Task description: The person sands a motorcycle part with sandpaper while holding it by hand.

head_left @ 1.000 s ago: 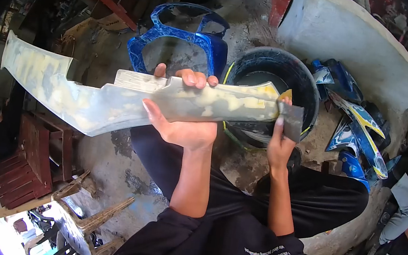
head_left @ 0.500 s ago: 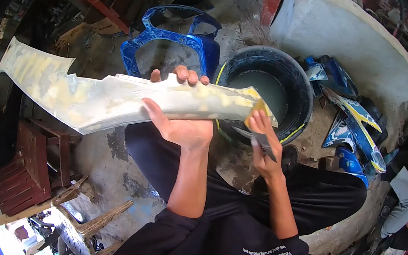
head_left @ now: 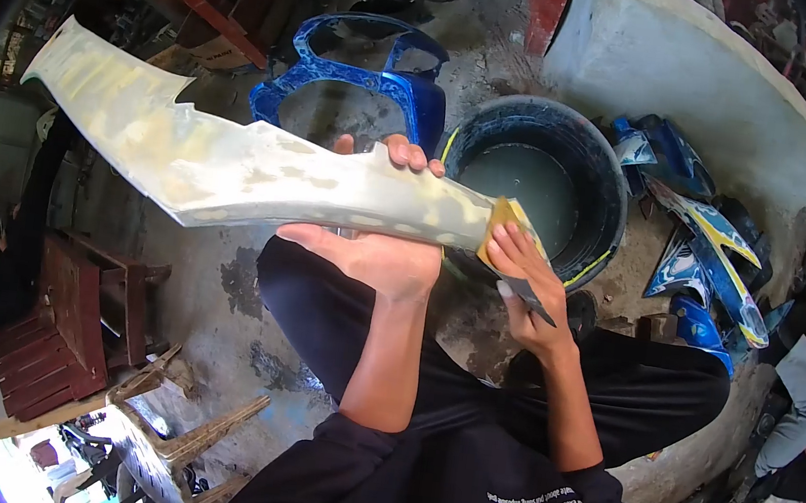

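Note:
My left hand [head_left: 384,261] grips a long, pale motorcycle body panel [head_left: 262,176] from underneath, thumb along the lower edge and fingertips curling over the top edge. The panel has a whitish, patchy surface with yellowish spots, and its wide end points up to the left. At the narrow end, my right hand [head_left: 530,284] presses a folded sheet of sandpaper [head_left: 498,225] against the surface. The sandpaper is yellow-brown on one side, with a dark grey flap sticking out below my fingers. Part of the narrow tip is hidden behind that hand.
Behind the narrow end stands a black bucket [head_left: 611,191] of cloudy water. A blue fairing frame [head_left: 319,68] lies on the concrete floor. Blue, white and yellow fairing pieces [head_left: 707,241] lie to the right. A reddish wooden bench [head_left: 68,313] is at left; another person's grey sleeve [head_left: 801,381] shows far right.
The panel's wide end has swung upward, so the panel slopes more steeply. My right hand stays at the narrow end with the sandpaper. The view has shifted slightly.

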Action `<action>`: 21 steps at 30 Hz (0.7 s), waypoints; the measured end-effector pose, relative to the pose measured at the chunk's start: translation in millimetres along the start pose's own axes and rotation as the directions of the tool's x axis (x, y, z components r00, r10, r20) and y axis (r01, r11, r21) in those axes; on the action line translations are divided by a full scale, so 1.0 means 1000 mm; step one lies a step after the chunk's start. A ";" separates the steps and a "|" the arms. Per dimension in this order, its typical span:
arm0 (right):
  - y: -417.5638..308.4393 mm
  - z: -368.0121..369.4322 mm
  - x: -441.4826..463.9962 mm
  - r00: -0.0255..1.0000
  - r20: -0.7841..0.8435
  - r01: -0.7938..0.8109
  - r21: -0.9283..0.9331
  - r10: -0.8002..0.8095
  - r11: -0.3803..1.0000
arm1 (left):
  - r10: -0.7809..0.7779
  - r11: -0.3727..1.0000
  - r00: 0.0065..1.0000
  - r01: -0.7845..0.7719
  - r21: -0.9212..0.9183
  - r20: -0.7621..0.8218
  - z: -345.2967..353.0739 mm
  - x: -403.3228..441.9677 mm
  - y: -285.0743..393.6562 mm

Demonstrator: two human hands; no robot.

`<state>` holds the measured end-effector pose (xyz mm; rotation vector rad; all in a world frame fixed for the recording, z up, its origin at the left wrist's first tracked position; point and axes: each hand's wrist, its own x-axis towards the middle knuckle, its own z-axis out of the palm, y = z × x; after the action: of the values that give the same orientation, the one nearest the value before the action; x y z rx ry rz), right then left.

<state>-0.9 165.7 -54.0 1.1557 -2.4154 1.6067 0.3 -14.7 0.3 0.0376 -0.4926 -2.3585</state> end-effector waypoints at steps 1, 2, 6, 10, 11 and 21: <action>-0.009 0.002 0.010 0.999 0.022 0.029 -0.006 -0.029 1.000 | -0.008 1.000 1.000 0.008 0.002 0.001 -0.001 0.000 0.000; -0.019 0.004 0.021 0.997 0.044 0.058 -0.013 -0.057 0.998 | -0.013 0.999 0.999 0.015 -0.049 0.048 -0.004 0.000 0.000; -0.051 0.011 0.062 0.969 0.142 0.206 -0.018 -0.201 0.978 | -0.038 0.983 0.992 0.059 -0.175 0.120 -0.003 0.000 -0.001; -0.035 0.008 0.043 0.974 0.159 0.173 -0.049 -0.163 0.984 | -0.007 0.988 0.995 0.023 -0.154 0.102 -0.004 -0.001 -0.004; -0.026 0.008 0.033 0.979 0.147 0.151 -0.057 -0.142 0.987 | -0.001 0.993 0.995 0.013 -0.121 0.100 -0.006 -0.002 -0.007; -0.059 0.011 0.076 0.958 0.092 0.279 -0.095 -0.270 0.956 | -0.043 0.981 0.961 0.092 -0.169 0.272 -0.022 0.000 -0.011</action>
<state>-17.6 102.4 17.1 1.4819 -2.2281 1.3577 -2.9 -14.4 -24.1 -0.3581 -0.4078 -2.4795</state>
